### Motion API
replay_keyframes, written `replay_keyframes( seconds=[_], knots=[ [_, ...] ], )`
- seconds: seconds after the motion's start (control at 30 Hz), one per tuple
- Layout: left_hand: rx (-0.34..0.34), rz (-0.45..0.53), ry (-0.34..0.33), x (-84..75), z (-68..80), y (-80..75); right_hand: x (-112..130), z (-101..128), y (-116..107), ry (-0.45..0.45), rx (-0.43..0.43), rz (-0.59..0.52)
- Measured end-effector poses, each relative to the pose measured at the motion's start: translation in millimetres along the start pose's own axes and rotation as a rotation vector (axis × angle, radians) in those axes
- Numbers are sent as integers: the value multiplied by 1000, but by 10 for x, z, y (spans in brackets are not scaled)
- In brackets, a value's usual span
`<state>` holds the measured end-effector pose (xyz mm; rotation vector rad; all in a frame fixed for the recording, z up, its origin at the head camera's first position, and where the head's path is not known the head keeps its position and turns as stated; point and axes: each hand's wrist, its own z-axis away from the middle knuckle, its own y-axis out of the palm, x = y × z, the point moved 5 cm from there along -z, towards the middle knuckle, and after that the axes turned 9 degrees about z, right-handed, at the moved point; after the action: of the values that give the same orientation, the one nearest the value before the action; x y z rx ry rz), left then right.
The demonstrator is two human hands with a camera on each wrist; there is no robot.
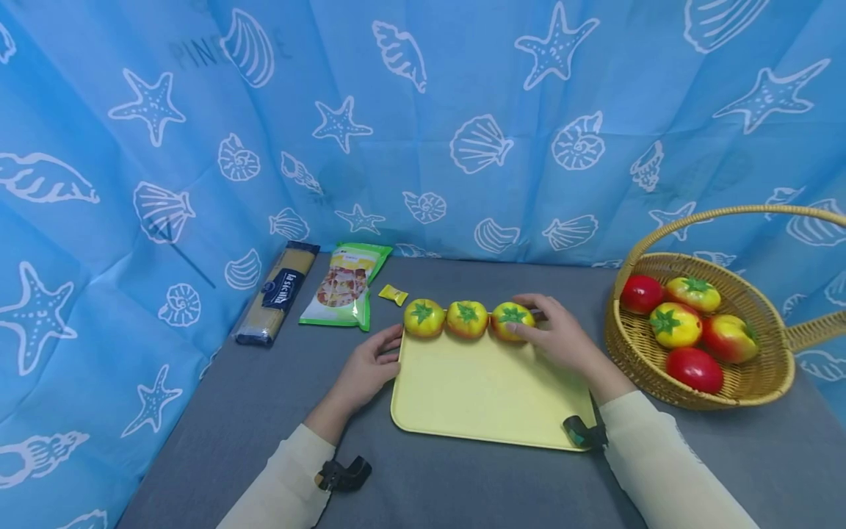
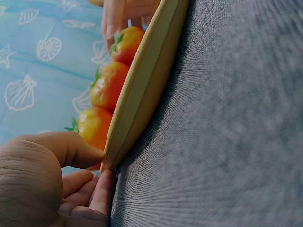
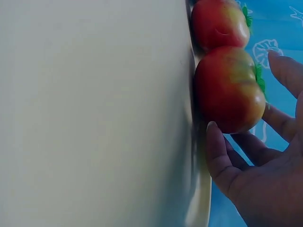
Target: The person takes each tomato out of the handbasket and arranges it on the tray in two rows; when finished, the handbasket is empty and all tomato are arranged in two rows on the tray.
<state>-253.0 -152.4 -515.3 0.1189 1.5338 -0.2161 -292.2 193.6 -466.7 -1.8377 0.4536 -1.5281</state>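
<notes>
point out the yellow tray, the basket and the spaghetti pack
yellow tray (image 1: 489, 397), head view, on its bare flat middle
basket (image 1: 767, 386), head view, on its woven front wall
spaghetti pack (image 1: 280, 290), head view, on its dark label
</notes>
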Motion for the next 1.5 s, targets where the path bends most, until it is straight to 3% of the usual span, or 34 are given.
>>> replay_keyframes(
  seconds=[0.53,0.9,1.1,1.3,1.5],
  knots=[
    [-10,1,-9,28,0,-8,192,247,-278,-24,-54,-102],
    [-11,1,-12,9,10,-3,312,513,-602,-106,-193,-128],
    [-13,-3,-5,5,3,-9,230,635,-804,-131,-272,-152],
    [-15,-6,-9,0,0,-4,86,769,-1007,-134,-304,-285],
    [-13,-6,-3,15,-10,-7,-71,876,-1147,-90,-318,-325]
  ],
)
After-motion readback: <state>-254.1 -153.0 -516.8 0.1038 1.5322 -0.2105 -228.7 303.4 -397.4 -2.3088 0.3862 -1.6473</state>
